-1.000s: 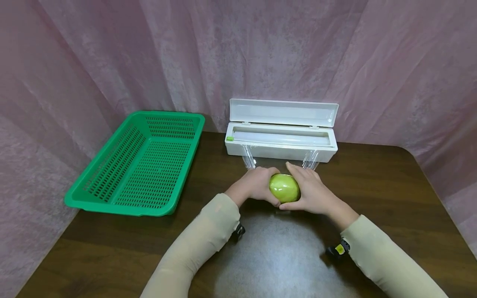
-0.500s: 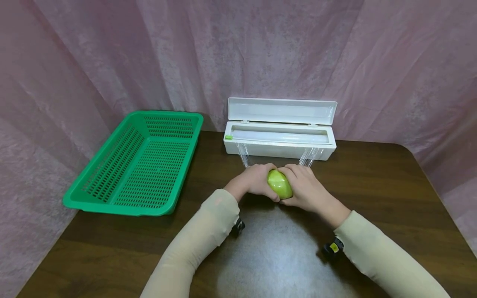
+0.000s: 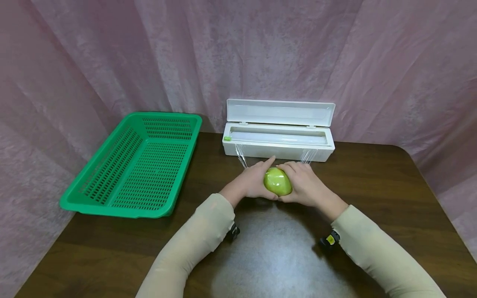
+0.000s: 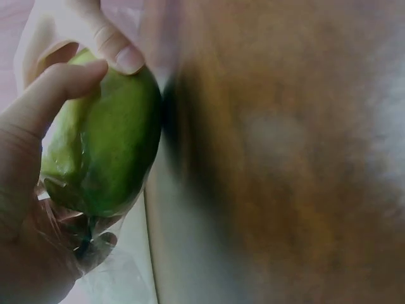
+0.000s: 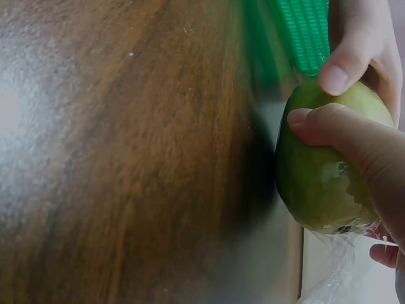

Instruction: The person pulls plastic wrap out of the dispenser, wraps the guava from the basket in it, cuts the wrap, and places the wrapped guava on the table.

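Observation:
A green mango is held between both hands over the table, with clear plastic wrap clinging to its lower end in the left wrist view. The left hand grips its left side, thumb on the near face and one finger lifted toward the dispenser. From the other side the right hand grips it, its thumb lying across the skin. Stretched film runs from the hands back to a white wrap dispenser, whose lid stands up. The fingertips behind the mango are mostly hidden.
A green plastic basket stands to the left on the dark wooden table. Behind the table hangs a pink curtain. The dispenser sits at the table's back edge, with a small green slider at its left end.
Both hands and the mango have shifted slightly left and toward the dispenser. The mango has turned in the grip, and a left-hand finger has lifted off its top.

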`<state>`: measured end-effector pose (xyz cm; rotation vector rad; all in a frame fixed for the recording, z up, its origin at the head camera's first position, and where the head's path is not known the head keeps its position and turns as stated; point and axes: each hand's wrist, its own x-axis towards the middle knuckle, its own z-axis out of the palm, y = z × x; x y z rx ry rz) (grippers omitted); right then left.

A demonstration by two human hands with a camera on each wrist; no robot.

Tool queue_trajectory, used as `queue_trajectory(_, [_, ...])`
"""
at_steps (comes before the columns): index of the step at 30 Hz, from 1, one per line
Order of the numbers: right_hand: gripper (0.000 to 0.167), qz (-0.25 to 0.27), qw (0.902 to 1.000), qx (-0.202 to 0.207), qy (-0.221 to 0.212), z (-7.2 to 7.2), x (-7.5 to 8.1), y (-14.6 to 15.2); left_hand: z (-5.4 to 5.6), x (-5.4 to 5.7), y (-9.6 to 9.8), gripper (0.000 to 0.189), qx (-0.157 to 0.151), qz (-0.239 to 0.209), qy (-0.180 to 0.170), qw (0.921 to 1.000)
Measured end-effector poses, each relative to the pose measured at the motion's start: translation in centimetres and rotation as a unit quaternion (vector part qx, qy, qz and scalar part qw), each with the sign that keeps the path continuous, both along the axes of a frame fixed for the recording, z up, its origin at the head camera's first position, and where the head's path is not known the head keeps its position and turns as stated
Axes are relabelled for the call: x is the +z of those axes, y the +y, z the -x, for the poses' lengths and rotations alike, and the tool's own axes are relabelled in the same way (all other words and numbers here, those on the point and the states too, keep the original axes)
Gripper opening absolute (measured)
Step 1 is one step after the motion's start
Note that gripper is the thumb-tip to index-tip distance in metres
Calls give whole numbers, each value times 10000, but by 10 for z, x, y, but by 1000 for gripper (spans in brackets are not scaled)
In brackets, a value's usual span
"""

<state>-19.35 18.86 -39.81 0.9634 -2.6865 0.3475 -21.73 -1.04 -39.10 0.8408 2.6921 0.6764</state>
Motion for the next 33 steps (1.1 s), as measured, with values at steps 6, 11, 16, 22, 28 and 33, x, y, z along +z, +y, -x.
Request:
queue_trajectory(6, [85, -71, 9997, -63, -236, 1, 4, -1, -5, -1, 0, 102, -140, 377, 902, 9951])
queue_trajectory(11, [87, -73, 9984, -141, -534, 1, 7, 0, -8, 1, 4, 99, -367, 903, 1472, 9843])
queue_trajectory(16, [85, 163, 9955, -252, -896, 5, 6, 1, -11, 3, 10, 106, -315, 1158, 1414, 9827])
queue_trajectory(22, [92, 473, 9906, -444, -1205, 8, 2, 3, -5, -1, 13, 99, -161, 1252, 1559, 9797])
queue_trajectory(28, [91, 799, 9863, -560, -1333, 6, 0, 2, 1, -2, 13, 88, -82, 1096, 1641, 9803])
queue_trajectory(33, [92, 959, 9825, -602, -1482, 3, -4, 2, 1, -1, 11, 85, -82, 991, 1535, 9831])
